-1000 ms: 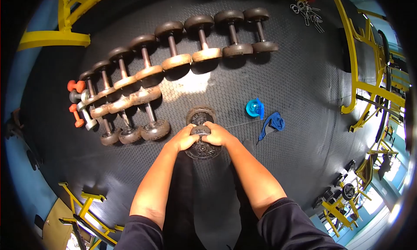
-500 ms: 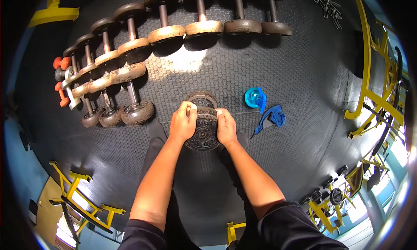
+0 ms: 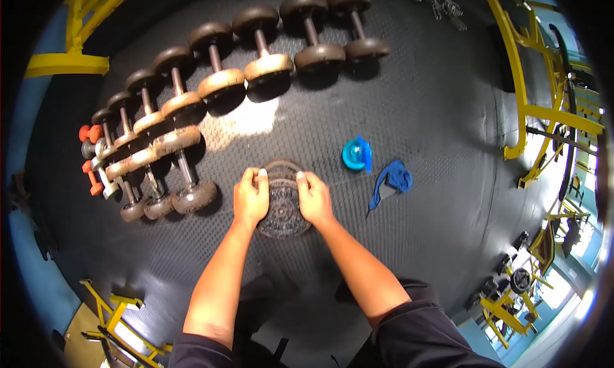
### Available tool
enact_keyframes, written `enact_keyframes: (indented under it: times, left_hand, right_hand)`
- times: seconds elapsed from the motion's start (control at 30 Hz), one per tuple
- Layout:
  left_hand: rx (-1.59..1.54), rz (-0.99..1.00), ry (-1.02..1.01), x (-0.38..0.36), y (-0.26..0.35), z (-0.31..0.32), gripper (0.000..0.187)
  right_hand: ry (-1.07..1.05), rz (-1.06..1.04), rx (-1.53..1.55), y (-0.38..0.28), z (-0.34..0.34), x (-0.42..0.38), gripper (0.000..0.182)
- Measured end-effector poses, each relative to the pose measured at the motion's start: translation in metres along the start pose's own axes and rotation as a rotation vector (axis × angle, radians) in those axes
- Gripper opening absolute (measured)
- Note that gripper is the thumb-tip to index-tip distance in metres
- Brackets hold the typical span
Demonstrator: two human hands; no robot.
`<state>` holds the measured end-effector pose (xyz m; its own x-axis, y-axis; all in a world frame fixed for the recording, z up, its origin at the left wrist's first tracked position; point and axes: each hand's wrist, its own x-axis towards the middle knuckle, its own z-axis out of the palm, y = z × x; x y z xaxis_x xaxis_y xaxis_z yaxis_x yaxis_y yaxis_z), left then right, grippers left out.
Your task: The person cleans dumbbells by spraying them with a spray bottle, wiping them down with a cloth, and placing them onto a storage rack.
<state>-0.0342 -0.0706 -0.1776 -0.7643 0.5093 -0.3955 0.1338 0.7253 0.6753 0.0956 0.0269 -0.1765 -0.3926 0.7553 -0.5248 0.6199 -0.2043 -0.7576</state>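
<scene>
A dark, worn weight plate (image 3: 282, 213) with raised lettering faces me in the middle of the head view. On its left edge, my left hand (image 3: 251, 198) is closed with the thumb up along the upper rim. My right hand (image 3: 314, 198) grips the opposite edge the same way. Just beyond the held plate, a second round plate (image 3: 281, 164) shows its far rim; the rest of it is hidden behind the first. Both forearms reach straight ahead.
Rusty dumbbells (image 3: 220, 85) line the black floor ahead and to the left, with small orange dumbbells (image 3: 93, 178) at the far left. A blue bottle (image 3: 354, 156) and blue cloth (image 3: 395, 178) lie to the right. Metal clips (image 3: 439, 2) and a yellow frame (image 3: 518, 80) stand farther out.
My view has shifted, so the hands and plate now appear lower and farther left. Both hands keep their grip on the plate. My feet no longer show clearly beside it.
</scene>
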Motion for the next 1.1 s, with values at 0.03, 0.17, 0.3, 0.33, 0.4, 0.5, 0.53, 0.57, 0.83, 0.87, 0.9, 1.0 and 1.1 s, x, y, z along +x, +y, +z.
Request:
enact_keyframes:
  times: [0.03, 0.17, 0.3, 0.33, 0.4, 0.5, 0.53, 0.57, 0.83, 0.87, 0.9, 1.0, 1.1]
  left_hand:
    - [0.006, -0.015, -0.002, -0.001, 0.005, -0.002, 0.032]
    - [0.004, 0.042, 0.106, -0.006, 0.010, 0.000, 0.032]
    - [0.018, 0.144, 0.193, -0.005, -0.001, 0.003, 0.034]
    - [0.030, 0.153, 0.196, -0.008, -0.004, 0.005, 0.035]
    - [0.122, 0.119, 0.220, -0.016, -0.002, 0.004, 0.042]
    - [0.172, 0.193, 0.316, -0.018, -0.009, 0.009, 0.043]
    - [0.186, 0.201, 0.300, -0.018, -0.007, 0.008, 0.043]
    - [0.203, 0.201, 0.310, -0.019, -0.004, 0.008, 0.042]
    - [0.220, 0.762, 0.529, -0.055, 0.012, 0.037, 0.014]
    - [0.205, 0.864, 0.549, -0.070, 0.032, 0.053, 0.016]
    - [0.083, 0.884, 0.380, -0.083, 0.049, 0.077, 0.021]
    - [0.037, 0.794, 0.021, -0.102, 0.072, 0.162, 0.048]
    - [0.179, 0.431, 0.183, -0.071, 0.053, 0.242, 0.096]
  right_hand:
    - [-0.019, 0.024, -0.013, -0.001, -0.001, 0.001, 0.038]
    - [-0.054, -0.005, -0.003, 0.008, 0.000, 0.002, 0.044]
    - [-0.021, -0.154, 0.088, 0.024, 0.008, 0.005, 0.047]
    - [-0.033, -0.179, 0.090, 0.028, 0.007, 0.005, 0.046]
    - [-0.084, -0.293, 0.043, 0.030, 0.001, 0.000, 0.046]
    - [-0.137, -0.426, -0.064, 0.043, -0.007, 0.006, 0.050]
    - [-0.124, -0.475, -0.096, 0.053, -0.012, 0.001, 0.051]
    - [-0.120, -0.461, -0.096, 0.052, -0.029, -0.014, 0.051]
    - [-0.582, -0.231, -1.117, 0.150, -0.192, 0.036, 0.068]
    - [-0.665, -0.085, -1.200, 0.168, -0.199, 0.055, 0.068]
    - [-0.523, 0.043, -1.044, 0.175, -0.207, 0.058, 0.071]
    - [-0.254, 0.232, -0.921, 0.200, -0.215, 0.048, 0.095]
    - [-0.264, 0.185, -1.055, 0.248, -0.209, 0.043, 0.096]
